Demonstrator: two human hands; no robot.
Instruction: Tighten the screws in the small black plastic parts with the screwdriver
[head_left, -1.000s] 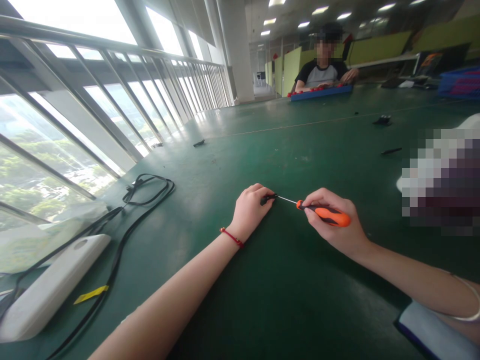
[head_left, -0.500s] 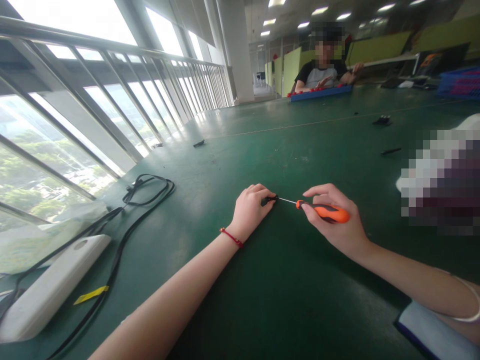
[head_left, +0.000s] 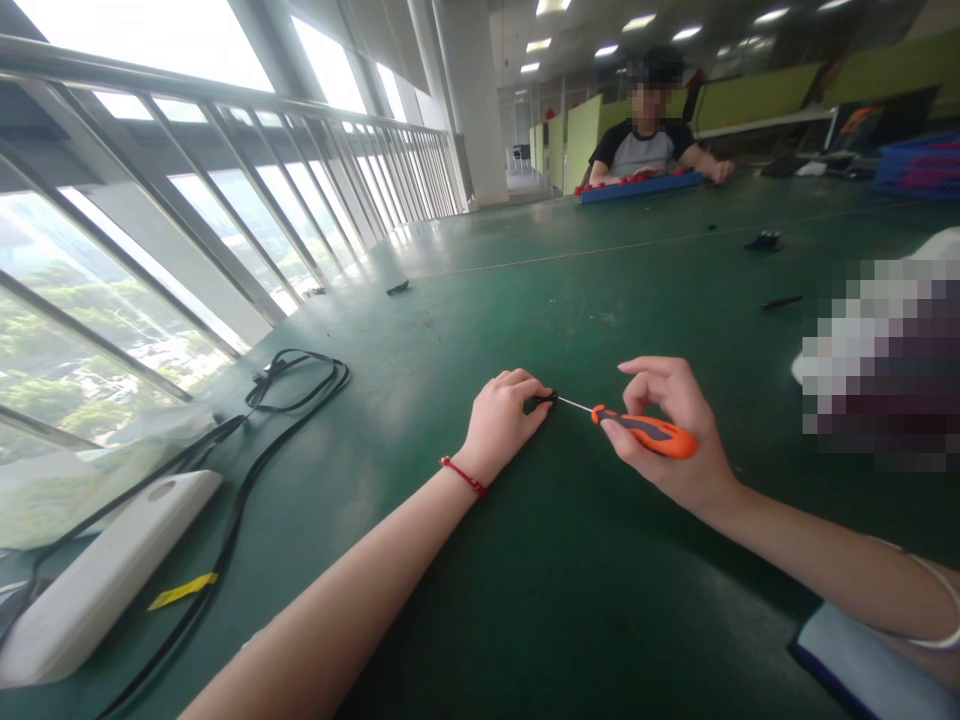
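Screwdriver [head_left: 654, 434] rests in your right hand's [head_left: 705, 475] loose grip, forefinger lifted, its shaft pointing left across the desk [head_left: 480, 310] toward the small black part [head_left: 537, 404] your left hand [head_left: 499, 417] pinches.

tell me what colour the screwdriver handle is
The screwdriver handle is orange with dark grey or black panels, seen best in the current head view.

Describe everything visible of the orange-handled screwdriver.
The screwdriver has an orange-and-dark-grey handle, plastic or rubber by its look, and a thin, straight, metal-looking shaft. The right hand holds the handle, thumb against it. The shaft points leftward in the picture to a small black part in the left hand; whether the tip is seated is unclear.
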